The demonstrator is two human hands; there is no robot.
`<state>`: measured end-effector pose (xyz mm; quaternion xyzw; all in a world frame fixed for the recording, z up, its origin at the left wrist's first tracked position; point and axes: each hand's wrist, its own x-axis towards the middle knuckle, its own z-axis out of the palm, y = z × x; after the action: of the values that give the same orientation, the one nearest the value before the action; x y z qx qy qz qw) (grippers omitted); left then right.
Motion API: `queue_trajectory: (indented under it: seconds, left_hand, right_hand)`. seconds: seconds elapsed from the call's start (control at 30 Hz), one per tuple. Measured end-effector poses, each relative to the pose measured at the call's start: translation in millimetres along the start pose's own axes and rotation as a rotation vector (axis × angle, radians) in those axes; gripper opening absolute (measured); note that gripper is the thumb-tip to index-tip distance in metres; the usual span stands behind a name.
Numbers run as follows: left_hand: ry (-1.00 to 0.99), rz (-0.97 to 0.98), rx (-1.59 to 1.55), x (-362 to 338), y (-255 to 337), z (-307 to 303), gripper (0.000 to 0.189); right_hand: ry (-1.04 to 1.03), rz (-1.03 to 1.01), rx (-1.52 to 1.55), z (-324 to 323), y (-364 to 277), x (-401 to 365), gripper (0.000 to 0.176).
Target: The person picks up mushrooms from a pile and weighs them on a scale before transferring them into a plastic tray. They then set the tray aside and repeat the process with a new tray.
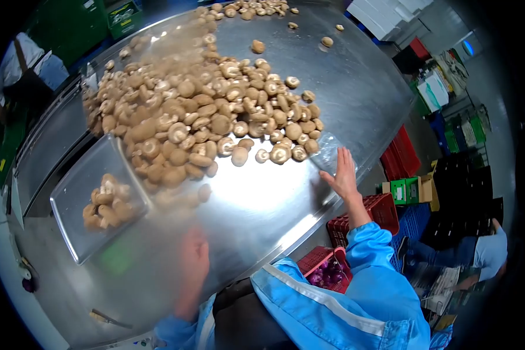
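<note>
My right hand [342, 179] is open over the near right part of the steel table, fingers stretched out and thumb apart. Close beside its fingertips lies a clear plastic bag [328, 147]. Low in the middle of the view is my left hand [196, 256], so hazy that its fingers do not show clearly. A large heap of brown mushrooms [198, 122] spreads beyond both hands. To the left of the heap, a clear plastic tray [74, 240] holds several mushrooms [106, 204].
The steel table [356, 76] carries more mushrooms [251, 8] at its far end. A knife [108, 318] lies at lower left. Red crates [379, 217] and a basket with purple produce [328, 272] stand on the right. A person [487, 254] is at far right.
</note>
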<state>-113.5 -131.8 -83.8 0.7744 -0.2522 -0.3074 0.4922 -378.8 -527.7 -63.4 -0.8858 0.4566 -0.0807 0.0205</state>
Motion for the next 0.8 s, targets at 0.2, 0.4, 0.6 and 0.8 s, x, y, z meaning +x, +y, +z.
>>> queue_trajectory:
  seconds: [0.2, 0.4, 0.6, 0.8]
  left_hand:
    - [-0.137, -0.010, -0.012, 1, 35, 42, 0.043]
    - [-0.154, -0.037, -0.003, 12, 47, 59, 0.041]
    - [-0.221, -0.002, 0.026, 17, 52, 79, 0.036]
    - [-0.231, 0.041, 0.082, 25, 70, 81, 0.033]
  right_hand:
    - [-0.187, 0.044, 0.094, 10, 62, 8, 0.108]
    - [-0.147, 0.059, 0.135, 3, 52, 24, 0.111]
    - [-0.071, 0.127, 0.147, 5, 43, 18, 0.102]
    - [-0.015, 0.137, 0.125, 0, 29, 9, 0.094]
